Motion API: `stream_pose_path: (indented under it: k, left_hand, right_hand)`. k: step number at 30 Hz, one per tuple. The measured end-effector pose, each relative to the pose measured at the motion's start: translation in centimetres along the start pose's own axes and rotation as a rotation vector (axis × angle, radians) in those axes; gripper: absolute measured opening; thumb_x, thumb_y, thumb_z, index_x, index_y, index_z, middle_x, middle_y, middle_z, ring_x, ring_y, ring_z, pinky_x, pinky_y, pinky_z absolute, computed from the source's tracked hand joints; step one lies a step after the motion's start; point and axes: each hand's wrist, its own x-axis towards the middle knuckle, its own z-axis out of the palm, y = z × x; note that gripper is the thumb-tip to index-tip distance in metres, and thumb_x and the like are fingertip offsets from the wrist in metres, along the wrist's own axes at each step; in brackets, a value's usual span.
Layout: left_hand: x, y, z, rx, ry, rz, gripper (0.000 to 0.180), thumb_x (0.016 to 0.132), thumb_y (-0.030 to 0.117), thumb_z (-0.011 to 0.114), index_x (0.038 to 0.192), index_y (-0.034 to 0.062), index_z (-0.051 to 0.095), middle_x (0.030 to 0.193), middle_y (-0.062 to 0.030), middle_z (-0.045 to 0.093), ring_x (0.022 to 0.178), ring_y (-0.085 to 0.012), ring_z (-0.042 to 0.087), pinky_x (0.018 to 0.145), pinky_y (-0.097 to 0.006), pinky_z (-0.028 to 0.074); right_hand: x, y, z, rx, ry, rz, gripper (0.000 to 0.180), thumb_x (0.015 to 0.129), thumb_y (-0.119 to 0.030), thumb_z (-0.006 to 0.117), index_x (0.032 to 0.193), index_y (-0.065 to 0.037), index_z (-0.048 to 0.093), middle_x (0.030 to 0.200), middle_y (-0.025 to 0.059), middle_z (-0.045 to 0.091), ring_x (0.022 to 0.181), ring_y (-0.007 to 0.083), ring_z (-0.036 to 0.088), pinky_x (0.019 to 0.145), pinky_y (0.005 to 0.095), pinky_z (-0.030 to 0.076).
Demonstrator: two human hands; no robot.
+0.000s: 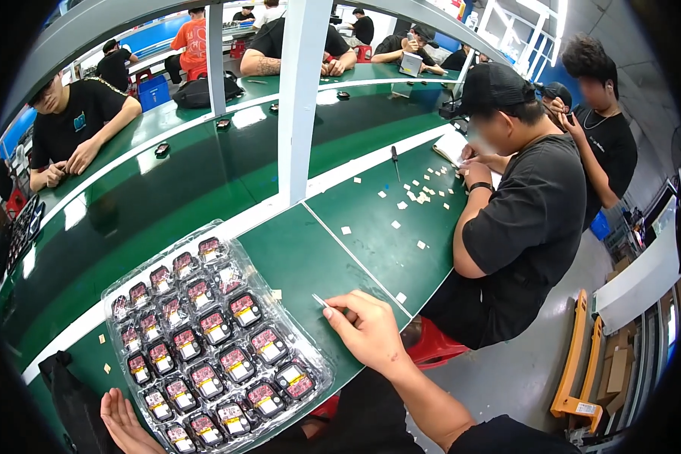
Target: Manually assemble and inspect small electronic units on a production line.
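A clear plastic tray point(321, 356) lies on the green bench in front of me, with rows of small black-cased electronic modules point(205, 379) in its pockets. Each module shows a reddish circuit board and a white and yellow part. My left hand point(126, 425) is beside the tray's near left corner, fingers stretched out and holding nothing; whether it touches the rim I cannot tell. To the right of the tray, above the bench, my right hand point(367, 327) pinches what look like thin metal tweezers point(319, 300), tips pointing up and left.
Small pale square pieces point(419, 198) are scattered around a screwdriver point(395, 160) at the back right. A co-worker point(530, 204) sits close on my right. A white post point(293, 106) rises beyond the tray, before a dark conveyor belt point(227, 170) carrying small modules. Black cloth point(68, 393) lies left.
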Motion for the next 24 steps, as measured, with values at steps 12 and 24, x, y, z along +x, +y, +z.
stream_pose_path:
  k: [12, 24]
  left_hand:
    - [0.0, 0.0, 0.1, -0.021, 0.016, -0.016, 0.054, 0.114, 0.038, 0.034, 0.137, -0.0078, 0.052, 0.133, -0.0253, 0.061, 0.127, -0.0364, 0.058, 0.116, -0.048, 0.042]
    - [-0.3, 0.6, 0.4, 0.044, 0.010, -0.027, 0.052, 0.114, 0.034, 0.034, 0.138, -0.0088, 0.050, 0.133, -0.0258, 0.060, 0.126, -0.0364, 0.058, 0.115, -0.048, 0.044]
  right_hand:
    - [0.0, 0.3, 0.1, -0.031, 0.000, -0.025, 0.016, 0.093, -0.010, 0.074, 0.105, 0.000, 0.075, 0.085, 0.0104, 0.070, 0.061, 0.0157, 0.063, 0.057, 0.0302, 0.049]
    - [-0.1, 0.3, 0.2, -0.037, 0.007, -0.040, 0.016, 0.093, -0.010, 0.075, 0.105, 0.001, 0.075, 0.087, 0.0105, 0.071, 0.061, 0.0153, 0.064, 0.057, 0.0296, 0.050]
